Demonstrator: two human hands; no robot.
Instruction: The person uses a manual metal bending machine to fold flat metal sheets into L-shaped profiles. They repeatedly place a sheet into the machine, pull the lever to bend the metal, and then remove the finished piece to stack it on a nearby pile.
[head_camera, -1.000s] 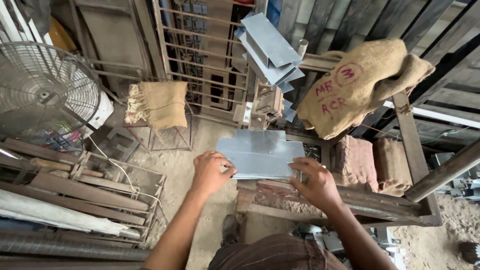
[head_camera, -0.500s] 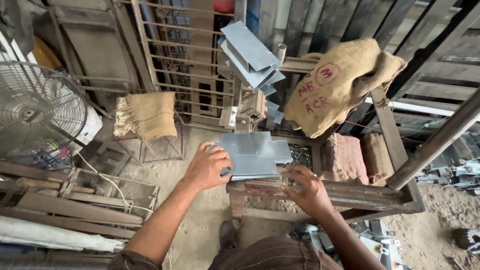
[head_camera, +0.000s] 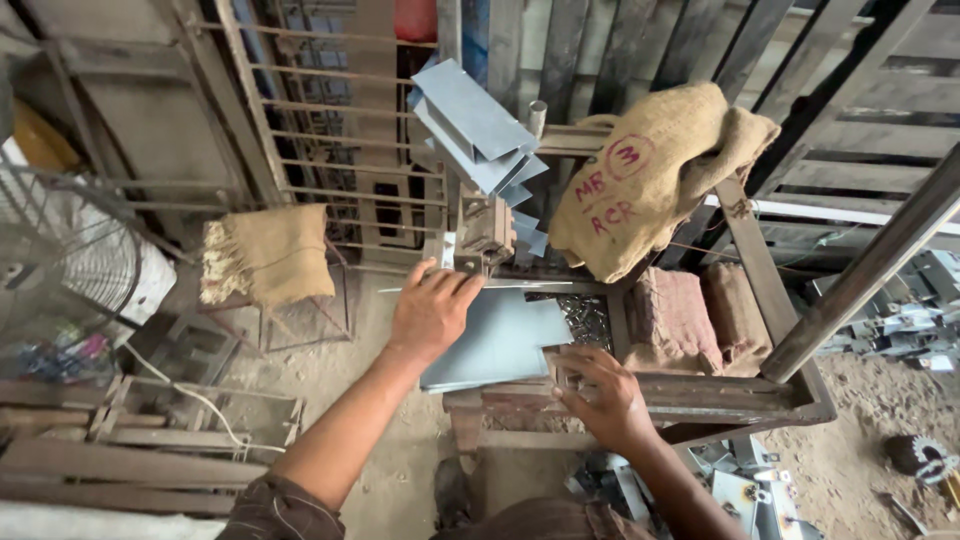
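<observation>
A flat grey metal sheet (head_camera: 505, 340) lies across a rusty metal frame (head_camera: 700, 395), its far edge pushed up to a small rusty machine block (head_camera: 485, 228). My left hand (head_camera: 432, 305) rests palm-down on the sheet's far left corner, fingers spread toward the block. My right hand (head_camera: 598, 392) presses on the frame at the sheet's near right corner, fingers curled against its edge. Several bent grey sheet pieces (head_camera: 475, 125) are stacked tilted above the block.
A burlap sack with red marks (head_camera: 650, 180) hangs over the frame at right; a smaller burlap piece (head_camera: 265, 255) covers a stool at left. A wire fan guard (head_camera: 70, 250) stands far left, wooden pallets (head_camera: 150, 430) below it. Small metal parts (head_camera: 900, 320) lie at right.
The sheet has slid further away, toward the machine block. My left hand moved forward with it to its far corner; my right hand shifted to its near right corner.
</observation>
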